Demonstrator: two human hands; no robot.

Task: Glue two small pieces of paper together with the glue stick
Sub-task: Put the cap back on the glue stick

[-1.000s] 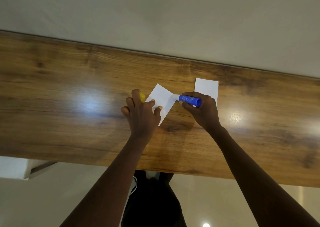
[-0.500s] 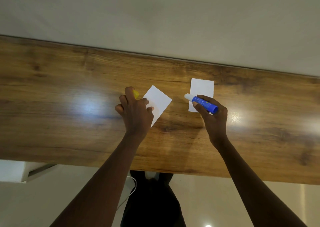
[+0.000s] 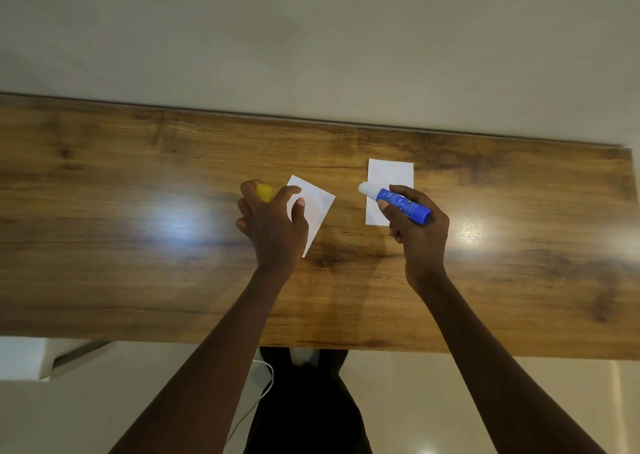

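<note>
Left hand (image 3: 273, 221): outer fingers curled round a small yellow plastic cap (image 3: 263, 192), index finger and thumb stretched out over the near-left part of a skewed white paper rectangle (image 3: 317, 204); whether those fingertips press the sheet or hover just above it cannot be told. Right hand (image 3: 419, 235): fingers and thumb wrapped round a blue plastic glue stick (image 3: 403, 206), uncapped, barrel slanting up and to the left. White glue tip (image 3: 367, 187): at the left edge of a straight-set white paper rectangle (image 3: 389, 174); contact with the sheet cannot be confirmed. Both papers lie flat on a glossy brown wood-grain tabletop (image 3: 138, 263), near each other but apart, with bare wood between them. Markings: pale print and a small yellow spot on the blue barrel, too small to read; both papers blank. Obscured: most of the cap behind the left hand's fingers, the near-left corner of the skewed sheet, the lower right corner of the straight sheet. Below the table edge: dark clothing (image 3: 301, 419) and a thin white cable (image 3: 268, 382), partly hidden by the left forearm.
</note>
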